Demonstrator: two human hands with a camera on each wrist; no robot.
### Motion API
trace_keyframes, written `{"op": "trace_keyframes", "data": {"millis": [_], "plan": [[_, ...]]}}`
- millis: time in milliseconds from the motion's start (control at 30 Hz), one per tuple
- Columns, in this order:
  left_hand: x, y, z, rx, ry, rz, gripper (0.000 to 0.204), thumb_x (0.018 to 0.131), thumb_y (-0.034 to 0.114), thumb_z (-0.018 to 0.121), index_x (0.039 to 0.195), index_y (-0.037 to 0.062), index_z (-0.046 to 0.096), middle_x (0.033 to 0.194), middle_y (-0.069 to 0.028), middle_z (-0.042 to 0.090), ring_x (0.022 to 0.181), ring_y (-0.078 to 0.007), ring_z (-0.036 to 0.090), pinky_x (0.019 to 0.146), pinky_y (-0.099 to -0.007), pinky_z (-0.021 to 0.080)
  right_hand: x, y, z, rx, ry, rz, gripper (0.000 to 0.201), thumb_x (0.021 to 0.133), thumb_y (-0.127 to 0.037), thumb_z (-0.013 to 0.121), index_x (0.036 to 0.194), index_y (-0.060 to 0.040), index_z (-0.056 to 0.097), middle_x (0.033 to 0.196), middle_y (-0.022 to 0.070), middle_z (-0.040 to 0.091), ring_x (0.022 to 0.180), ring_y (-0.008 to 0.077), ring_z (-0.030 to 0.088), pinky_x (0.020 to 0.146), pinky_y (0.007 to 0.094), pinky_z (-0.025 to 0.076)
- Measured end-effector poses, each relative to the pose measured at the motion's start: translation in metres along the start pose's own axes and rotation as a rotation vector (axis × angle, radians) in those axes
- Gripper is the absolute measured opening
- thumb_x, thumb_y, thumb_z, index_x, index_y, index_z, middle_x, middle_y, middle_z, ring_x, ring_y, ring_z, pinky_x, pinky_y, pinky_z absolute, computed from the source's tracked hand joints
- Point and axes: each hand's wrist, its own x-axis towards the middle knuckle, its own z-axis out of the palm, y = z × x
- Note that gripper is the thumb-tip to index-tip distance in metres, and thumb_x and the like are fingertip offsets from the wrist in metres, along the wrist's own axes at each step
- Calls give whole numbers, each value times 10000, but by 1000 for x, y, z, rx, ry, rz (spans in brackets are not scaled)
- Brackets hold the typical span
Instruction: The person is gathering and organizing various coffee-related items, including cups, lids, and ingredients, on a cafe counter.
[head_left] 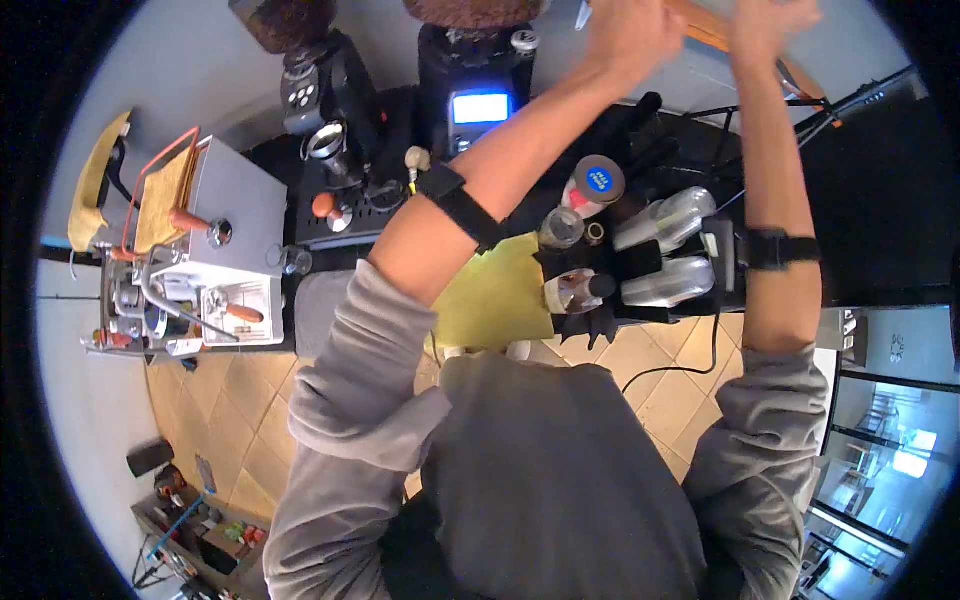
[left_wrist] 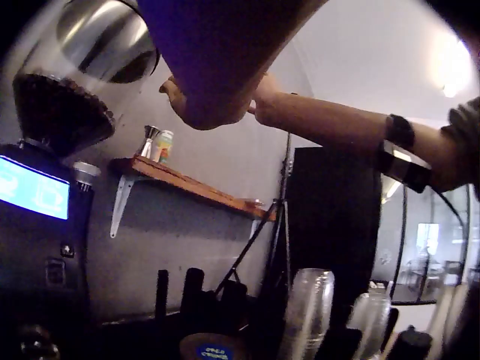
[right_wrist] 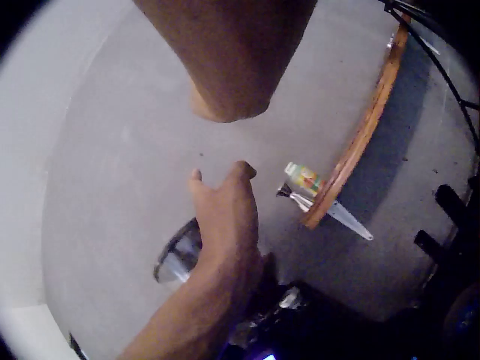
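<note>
Both arms reach up past the counter toward the grey wall. My left hand (head_left: 635, 45) is raised between the coffee grinder and the wooden shelf (head_left: 703, 25), its fingers loosely bent in the right wrist view. Higher on the right, my right hand (head_left: 768, 30) is blurred and overlaps the shelf in the head view. No object shows in either hand, though the right fingers are partly hidden. A metal jigger (right_wrist: 296, 196) and a small bottle with a colourful label (right_wrist: 304, 177) stand on the shelf end, apart from the left hand.
Two grinders with bean hoppers stand at the back, one with a lit screen (head_left: 481, 107). Stacked clear cups (head_left: 668, 283), a lidded jar (head_left: 597, 182) and a yellow-green cloth (head_left: 495, 300) lie nearer. A tripod (left_wrist: 279, 247) stands by the shelf. A sink (head_left: 240, 310) is at left.
</note>
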Motion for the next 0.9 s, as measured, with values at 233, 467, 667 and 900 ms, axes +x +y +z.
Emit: {"op": "trace_keyframes", "data": {"millis": [233,467,667,900], "plan": [[-69,61,-95,-504,22,153,324,885,127,637,1178,21,549,870,-142,669,752,-337,637,701,-374,527,17,-70,-108,714,-142,25,328,916,-217,593,1113,39,541,992,264,633,906,423,626,781,525,534],[-203,65,-229,-720,-745,-353,158,906,146,660,803,29,639,695,-107,605,638,-242,601,558,-364,444,-130,-204,-181,965,-690,203,148,911,-9,457,963,34,588,887,205,638,680,263,601,610,374,513],[-275,61,-300,-627,-721,-696,150,914,129,648,823,13,620,708,-102,592,627,-246,588,576,-347,445,-256,-234,-195,768,-1128,484,187,845,113,499,886,-14,630,748,98,640,667,192,615,612,293,486],[-324,79,-376,-240,-677,-773,180,938,180,587,884,10,614,741,-131,617,655,-275,608,620,-384,471,-318,-259,-209,766,-1462,744,87,914,33,546,949,-1,618,786,70,651,738,134,643,704,270,512]]}}
